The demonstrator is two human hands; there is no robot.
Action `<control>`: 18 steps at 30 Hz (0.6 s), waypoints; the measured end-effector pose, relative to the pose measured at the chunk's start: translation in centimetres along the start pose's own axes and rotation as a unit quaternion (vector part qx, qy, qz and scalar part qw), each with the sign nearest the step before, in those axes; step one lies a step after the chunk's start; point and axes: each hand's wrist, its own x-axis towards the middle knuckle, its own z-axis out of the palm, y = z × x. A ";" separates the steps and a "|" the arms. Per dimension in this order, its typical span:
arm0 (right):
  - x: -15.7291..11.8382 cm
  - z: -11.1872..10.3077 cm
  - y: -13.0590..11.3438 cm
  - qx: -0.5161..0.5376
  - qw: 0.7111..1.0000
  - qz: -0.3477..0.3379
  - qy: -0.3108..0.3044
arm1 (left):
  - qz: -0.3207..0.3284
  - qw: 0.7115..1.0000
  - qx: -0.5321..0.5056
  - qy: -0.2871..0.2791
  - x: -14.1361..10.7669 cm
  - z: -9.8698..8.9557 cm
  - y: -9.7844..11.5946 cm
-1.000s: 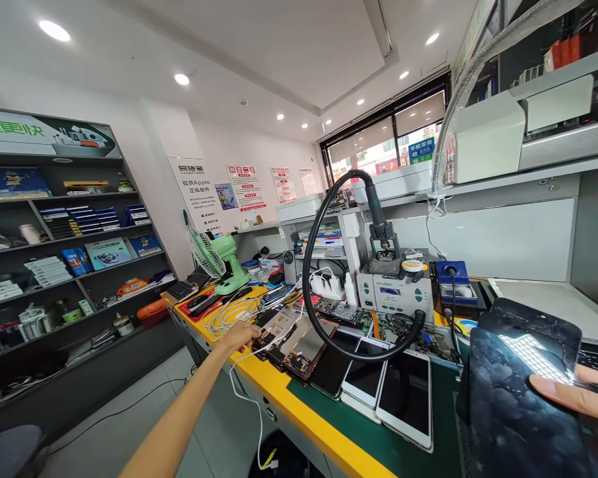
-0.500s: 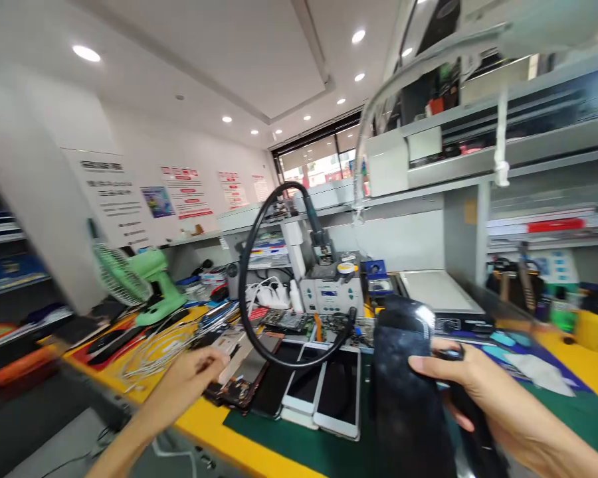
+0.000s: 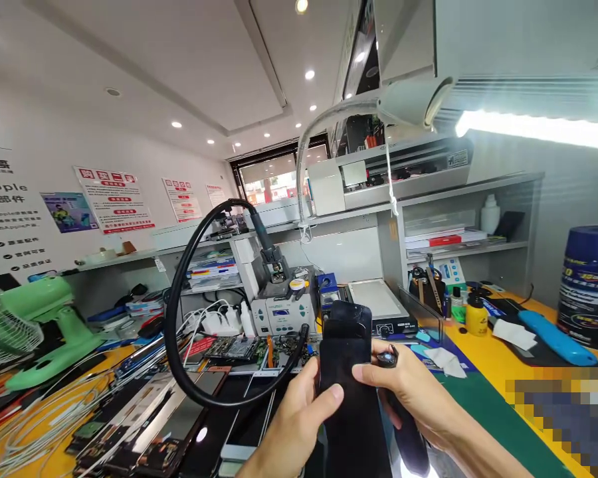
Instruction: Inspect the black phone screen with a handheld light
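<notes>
Overlapping flat, glossy black slabs with rounded corners (image 3: 349,425) are raised above the yellow-topped bench (image 3: 505,348), grasped by my left hand (image 3: 299,421) and right hand (image 3: 403,382), not yet set down; opened, grey-panelled flat devices (image 3: 182,417) lie untouched.

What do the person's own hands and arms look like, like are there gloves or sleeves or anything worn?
Both the left hand and the right hand are bare, without gloves. No sleeve shows on the visible part of the right forearm, and no watch or bracelet is seen there. Little shows beyond the left wrist.
</notes>
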 end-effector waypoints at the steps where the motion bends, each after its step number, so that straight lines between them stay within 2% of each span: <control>1: 0.1 -0.1 0.0 0.002 1.000 0.000 0.008 | -0.023 0.999 -0.026 0.030 0.3 0.3 -0.2; 4: 0.3 -0.3 0.2 0.003 1.000 0.007 0.018 | -0.088 0.985 -0.079 0.125 0.7 0.8 -0.4; 7: 0.4 -0.2 0.5 0.003 1.000 0.016 0.021 | -0.119 0.974 -0.107 0.158 0.7 0.8 -0.3; 11: 0.7 -0.1 1.1 0.002 0.999 0.024 0.037 | -0.120 0.972 -0.126 0.157 0.7 0.2 -0.8; 18: 1.0 -0.5 1.5 0.003 0.998 0.048 0.049 | -0.117 0.973 -0.169 0.102 1.4 -0.5 -1.6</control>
